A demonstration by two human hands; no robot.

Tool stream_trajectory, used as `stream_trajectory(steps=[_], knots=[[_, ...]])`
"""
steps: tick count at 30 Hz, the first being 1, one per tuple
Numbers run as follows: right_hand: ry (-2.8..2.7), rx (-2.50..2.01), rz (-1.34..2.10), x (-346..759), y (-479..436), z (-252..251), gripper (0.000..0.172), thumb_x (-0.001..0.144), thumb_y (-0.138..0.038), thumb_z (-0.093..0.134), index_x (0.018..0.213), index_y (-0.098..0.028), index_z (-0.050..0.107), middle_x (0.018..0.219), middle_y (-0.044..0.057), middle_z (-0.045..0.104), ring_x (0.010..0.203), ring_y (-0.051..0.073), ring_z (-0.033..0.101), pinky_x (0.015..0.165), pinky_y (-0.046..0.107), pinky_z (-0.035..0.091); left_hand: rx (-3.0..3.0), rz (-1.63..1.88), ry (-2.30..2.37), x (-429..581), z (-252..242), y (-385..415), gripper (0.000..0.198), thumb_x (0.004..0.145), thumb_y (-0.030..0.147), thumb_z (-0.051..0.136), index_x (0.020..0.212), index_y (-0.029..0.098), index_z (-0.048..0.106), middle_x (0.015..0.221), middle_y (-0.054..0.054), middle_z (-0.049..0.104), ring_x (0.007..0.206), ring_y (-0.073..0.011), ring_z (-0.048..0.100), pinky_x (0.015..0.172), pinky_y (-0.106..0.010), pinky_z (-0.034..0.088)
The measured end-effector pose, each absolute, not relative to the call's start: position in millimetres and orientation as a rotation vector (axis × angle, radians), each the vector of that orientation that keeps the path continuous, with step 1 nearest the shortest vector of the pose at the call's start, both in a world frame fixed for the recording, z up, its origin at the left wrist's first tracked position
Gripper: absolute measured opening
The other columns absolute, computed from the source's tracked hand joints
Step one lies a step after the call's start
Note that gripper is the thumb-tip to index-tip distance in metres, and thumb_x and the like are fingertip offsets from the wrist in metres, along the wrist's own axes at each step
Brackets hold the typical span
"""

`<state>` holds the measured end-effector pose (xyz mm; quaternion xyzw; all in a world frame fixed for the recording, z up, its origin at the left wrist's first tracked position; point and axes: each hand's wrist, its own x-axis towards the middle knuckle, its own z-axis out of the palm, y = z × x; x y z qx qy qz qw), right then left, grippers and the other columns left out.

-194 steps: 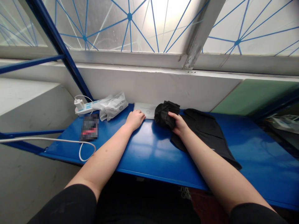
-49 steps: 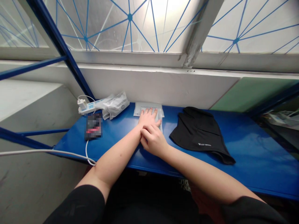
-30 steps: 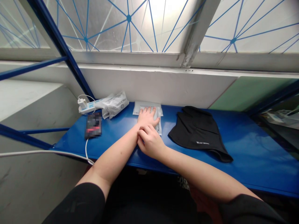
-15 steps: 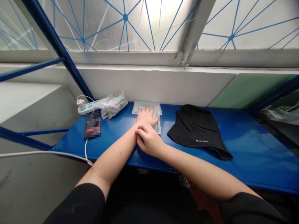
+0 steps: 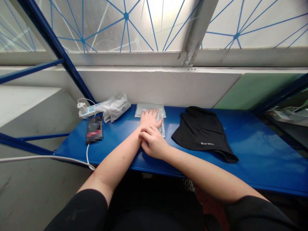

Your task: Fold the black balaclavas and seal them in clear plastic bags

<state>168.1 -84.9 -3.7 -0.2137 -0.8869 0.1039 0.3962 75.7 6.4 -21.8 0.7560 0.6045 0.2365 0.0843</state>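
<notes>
My left hand [image 5: 150, 118] lies flat, fingers spread, on a white flat packet [image 5: 150, 110] at the back of the blue metal shelf [image 5: 255, 166]. The packet's middle is hidden under the hand. My right hand [image 5: 154, 142] crosses over and clasps my left wrist, its fingers curled across it. To the right, a black fabric hood [image 5: 201, 133] with a small white logo lies flat, apart from both hands.
Left on the shelf are a pixelated phone [image 5: 93, 129], a crumpled white plastic bag [image 5: 115, 108] and a white power strip with plug [image 5: 85, 110]. A white cable [image 5: 48, 157] runs off left. A white ledge [image 5: 156, 85] backs the shelf; blue frame bars [image 5: 57, 48] rise at left.
Over the earlier frames, the hood went from bunched under my right hand to lying flat, and my left hand moved onto the packet. In the last second the hands stayed put while the view tilted slightly.
</notes>
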Motion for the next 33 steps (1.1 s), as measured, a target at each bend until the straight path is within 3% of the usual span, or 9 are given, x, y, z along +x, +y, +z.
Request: stream_trajectory(steps=[2, 5, 8, 12, 16, 19, 27, 31, 33], knots=[[-2.349, -0.408, 0.3, 168, -88, -5, 0.016, 0.075, -0.007, 0.054, 0.082, -0.019, 0.061, 0.101, 0.01, 0.063, 0.092, 0.024, 0.051, 0.086, 0.041, 0.045, 2.328, 0.66, 1.837, 75, -22, 6, 0.07, 0.094, 0.052, 0.047, 0.153, 0.014, 0.04, 0.156, -0.018, 0.04, 0.145, -0.0379, 0.032, 0.122, -0.055, 0.012], [-2.501, -0.093, 0.343, 166, -90, -9, 0.012, 0.074, -0.01, 0.054, 0.069, -0.021, 0.056, 0.084, 0.006, 0.063, 0.085, 0.021, 0.051, 0.081, 0.038, 0.044, 2.438, 0.563, 1.902, 74, -23, 6, 0.07, 0.095, 0.056, 0.041, 0.153, 0.017, 0.039, 0.155, -0.016, 0.044, 0.143, -0.0354, 0.036, 0.12, -0.054, 0.019], [-2.421, -0.068, 0.341, 173, -73, -13, 0.017, 0.077, -0.009, 0.051, 0.07, -0.022, 0.058, 0.076, 0.004, 0.063, 0.08, 0.021, 0.053, 0.081, 0.038, 0.045, 2.462, 0.499, 1.945, 72, -24, 8, 0.071, 0.096, 0.057, 0.04, 0.154, 0.017, 0.038, 0.155, -0.016, 0.043, 0.143, -0.0355, 0.037, 0.119, -0.053, 0.022], [-2.007, -0.729, 0.25, 198, -19, -22, 0.018, 0.08, -0.011, 0.05, 0.081, -0.022, 0.065, 0.088, 0.008, 0.066, 0.09, 0.025, 0.057, 0.088, 0.043, 0.046, 2.503, 0.419, 1.94, 72, -25, 10, 0.064, 0.098, 0.047, 0.039, 0.155, 0.019, 0.036, 0.156, -0.015, 0.042, 0.143, -0.033, 0.038, 0.119, -0.05, 0.023], [-1.813, -1.381, 0.216, 225, 33, -36, 0.027, 0.084, -0.02, 0.051, 0.104, -0.016, 0.068, 0.107, 0.014, 0.068, 0.1, 0.028, 0.06, 0.092, 0.041, 0.045, 2.46, 0.514, 1.949, 72, -23, 7, 0.063, 0.097, 0.053, 0.04, 0.152, 0.02, 0.042, 0.154, -0.013, 0.046, 0.142, -0.032, 0.039, 0.119, -0.049, 0.024], [-1.833, -1.593, 0.406, 233, 50, -44, 0.027, 0.093, -0.035, 0.049, 0.101, -0.019, 0.07, 0.103, 0.011, 0.072, 0.099, 0.026, 0.063, 0.086, 0.035, 0.045, 2.407, 0.605, 1.92, 69, -19, 3, 0.055, 0.099, 0.047, 0.038, 0.146, 0.021, 0.05, 0.151, -0.012, 0.049, 0.139, -0.0286, 0.042, 0.117, -0.045, 0.028], [-1.661, -1.28, 0.884, 227, 48, -48, 0.03, 0.089, -0.044, 0.049, 0.083, -0.02, 0.065, 0.082, 0.004, 0.068, 0.078, 0.02, 0.06, 0.071, 0.03, 0.044, 2.229, 0.792, 1.845, 52, -4, -7, 0.033, 0.093, 0.041, 0.05, 0.113, 0.023, 0.07, 0.115, -0.009, 0.071, 0.115, -0.0281, 0.06, 0.102, -0.043, 0.042], [-1.6, -1.138, 1.061, 220, 41, -49, 0.028, 0.08, -0.046, 0.062, 0.09, -0.02, 0.06, 0.078, 0.001, 0.065, 0.072, 0.018, 0.057, 0.068, 0.03, 0.045, 2.169, 0.738, 1.882, 51, -2, -7, 0.049, 0.092, 0.043, 0.051, 0.132, 0.016, 0.06, 0.135, -0.016, 0.062, 0.128, -0.0328, 0.053, 0.108, -0.046, 0.036], [-1.562, -1.128, 1.114, 216, 36, -48, 0.036, 0.073, -0.044, 0.069, 0.097, -0.021, 0.056, 0.076, 0.0, 0.064, 0.068, 0.017, 0.056, 0.065, 0.03, 0.045, 2.093, 0.641, 1.832, 50, -3, -5, 0.057, 0.092, 0.046, 0.051, 0.137, 0.013, 0.056, 0.138, -0.019, 0.06, 0.129, -0.0348, 0.054, 0.107, -0.046, 0.038]])
